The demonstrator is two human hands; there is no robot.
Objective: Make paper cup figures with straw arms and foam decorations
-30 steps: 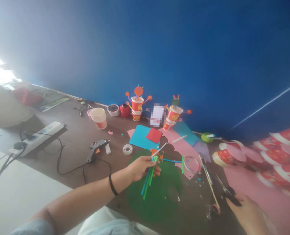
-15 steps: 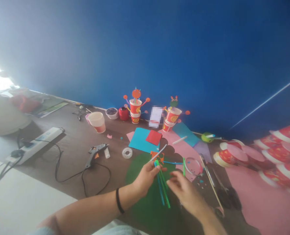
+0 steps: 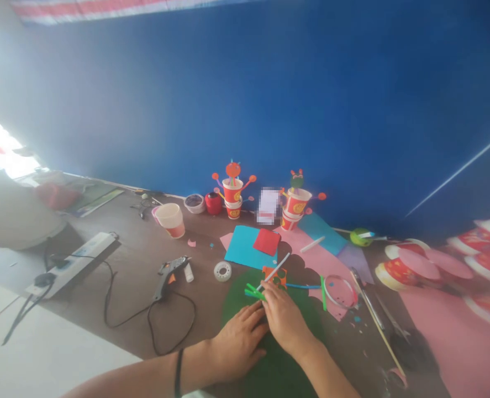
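Several green and blue sticks [image 3: 253, 292] poke out to the left of the fingers above a dark green paper sheet [image 3: 236, 301]. My right hand [image 3: 284, 316] is closed around them, fingers pressed together. Against it, lower left, lies my left hand [image 3: 240, 340], its fingers reaching under the right one; whether they grip the sticks is hidden. A pale stick [image 3: 277, 269] slants up just behind the fingertips, across an orange paper piece [image 3: 284, 275]. To the right, a blue stick [image 3: 305, 286] leads to an upright green stick [image 3: 323, 293].
A glue gun [image 3: 168, 276], white tape roll [image 3: 222, 271] and power strip [image 3: 79, 260] are at left. Behind stand two cup figures [image 3: 233, 191] and a plain cup [image 3: 172, 221]. Blue paper [image 3: 240, 249], scissors [image 3: 394, 318] and red cups [image 3: 414, 268] lie around.
The view has shifted, so objects sit lower and further right. My hands have come together, and the sticks, earlier pointing down from my left hand, now point left by my right fingers.
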